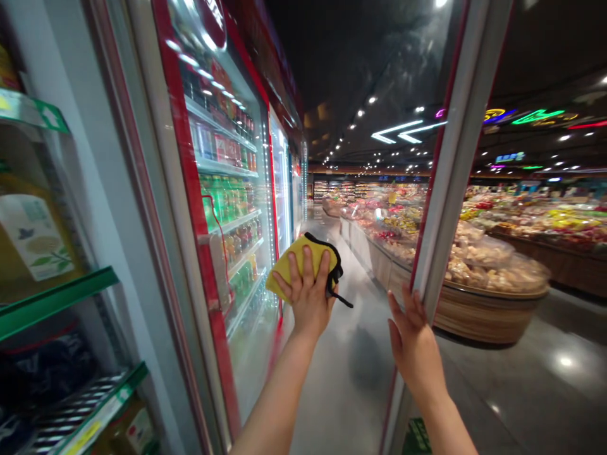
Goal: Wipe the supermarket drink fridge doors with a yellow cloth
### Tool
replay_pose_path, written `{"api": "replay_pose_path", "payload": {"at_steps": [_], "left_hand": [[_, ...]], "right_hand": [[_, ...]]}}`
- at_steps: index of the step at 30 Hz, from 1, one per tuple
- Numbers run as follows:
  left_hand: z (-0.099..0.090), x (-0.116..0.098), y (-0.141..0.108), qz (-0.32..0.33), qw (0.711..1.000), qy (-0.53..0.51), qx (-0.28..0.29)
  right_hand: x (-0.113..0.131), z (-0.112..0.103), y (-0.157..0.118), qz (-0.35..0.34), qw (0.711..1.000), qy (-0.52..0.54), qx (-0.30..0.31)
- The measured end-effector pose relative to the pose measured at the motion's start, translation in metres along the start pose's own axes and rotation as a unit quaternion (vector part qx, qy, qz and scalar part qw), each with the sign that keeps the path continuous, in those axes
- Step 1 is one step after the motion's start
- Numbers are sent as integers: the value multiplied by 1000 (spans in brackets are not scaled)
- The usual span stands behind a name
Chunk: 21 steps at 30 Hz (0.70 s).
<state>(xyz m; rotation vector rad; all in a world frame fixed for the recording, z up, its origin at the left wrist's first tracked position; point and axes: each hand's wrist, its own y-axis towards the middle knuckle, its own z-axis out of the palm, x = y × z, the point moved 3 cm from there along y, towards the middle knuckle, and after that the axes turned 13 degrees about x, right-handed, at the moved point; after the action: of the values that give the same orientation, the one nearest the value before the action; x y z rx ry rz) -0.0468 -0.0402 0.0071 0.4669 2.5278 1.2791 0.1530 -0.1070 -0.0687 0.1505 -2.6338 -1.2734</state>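
A yellow cloth (283,266) with black edging lies flat against the glass of a door. My left hand (310,294) is over it, fingers spread across the cloth and pressing it to the pane; a black loop hangs out at the right. My right hand (417,344) rests against the door's grey and red frame (448,183), its fingers apart and no object in it. Through the glass, the aisle floor shows behind both hands.
At the left, shelves with green price rails (57,302) hold bottles of yellow liquid (33,227). A red-framed drinks cooler (190,208) stands beyond the grey upright. A rounded wooden display bin (488,313) with packaged goods is at the right.
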Motion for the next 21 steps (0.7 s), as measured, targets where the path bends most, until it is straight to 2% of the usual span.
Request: {"api": "replay_pose_path", "payload": {"at_steps": [2, 6, 9, 11, 15, 17, 19, 21], "left_hand": [[11, 1, -16, 26, 1000, 13, 1], [42, 15, -70, 145, 988, 25, 49], [49, 24, -88, 180, 981, 24, 65], [39, 19, -76, 169, 984, 21, 54], [6, -11, -19, 92, 996, -3, 20], [-4, -25, 2, 55, 998, -22, 2], [-3, -33, 5, 50, 998, -24, -11], [9, -32, -10, 84, 996, -8, -9]], "right_hand": [[-1, 1, -2, 2, 1000, -3, 6], [-1, 2, -5, 1, 1000, -1, 17], [-4, 1, -7, 0, 1000, 2, 26], [-5, 1, -9, -4, 1000, 1, 30], [-7, -1, -9, -3, 999, 2, 43], [-7, -4, -8, -2, 999, 8, 52], [-7, -9, -9, -7, 998, 22, 59], [-9, -14, -12, -13, 997, 41, 59]]}}
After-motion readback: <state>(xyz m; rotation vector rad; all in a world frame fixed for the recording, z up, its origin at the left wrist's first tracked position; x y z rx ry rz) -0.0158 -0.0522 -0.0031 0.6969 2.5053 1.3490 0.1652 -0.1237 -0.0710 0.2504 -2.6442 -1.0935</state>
